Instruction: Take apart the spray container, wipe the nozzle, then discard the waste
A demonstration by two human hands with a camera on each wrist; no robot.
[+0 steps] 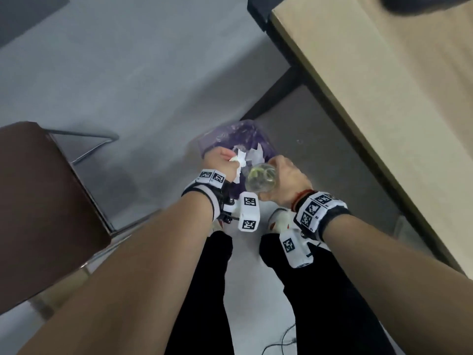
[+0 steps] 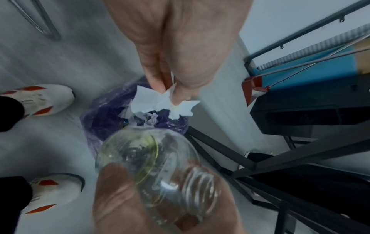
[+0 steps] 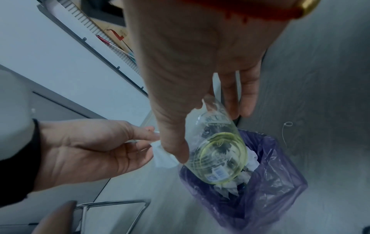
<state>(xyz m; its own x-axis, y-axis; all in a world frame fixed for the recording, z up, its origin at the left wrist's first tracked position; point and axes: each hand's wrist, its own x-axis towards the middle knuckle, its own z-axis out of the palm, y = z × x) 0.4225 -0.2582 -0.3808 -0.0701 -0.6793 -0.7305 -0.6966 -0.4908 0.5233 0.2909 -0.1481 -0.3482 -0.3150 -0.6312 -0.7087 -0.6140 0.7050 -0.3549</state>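
Observation:
Both hands hang over a bin lined with a purple bag (image 1: pixel 230 131) (image 2: pixel 96 120) (image 3: pixel 280 182), which holds crumpled white paper. My left hand (image 1: pixel 220 162) (image 2: pixel 168 93) (image 3: pixel 144 142) pinches a white tissue (image 1: pixel 240 160) (image 2: pixel 152 101) (image 3: pixel 162 156) above the bin's opening. My right hand (image 1: pixel 286 180) (image 2: pixel 160 190) (image 3: pixel 212 134) grips the clear spray bottle body (image 1: pixel 261 180) (image 2: pixel 144 155) (image 3: pixel 218 150), base pointing down at the bin. A yellowish film shows at its base. Its threaded neck is bare, with no spray head on it. The nozzle is not in view.
A brown chair (image 1: pixel 38 201) with metal legs stands at the left. A wooden table (image 1: pixel 384 85) on a black frame (image 2: pixel 230 158) runs along the right, close to the bin. My white and red shoes (image 2: pixel 46 101) stand on the grey floor just before the bin.

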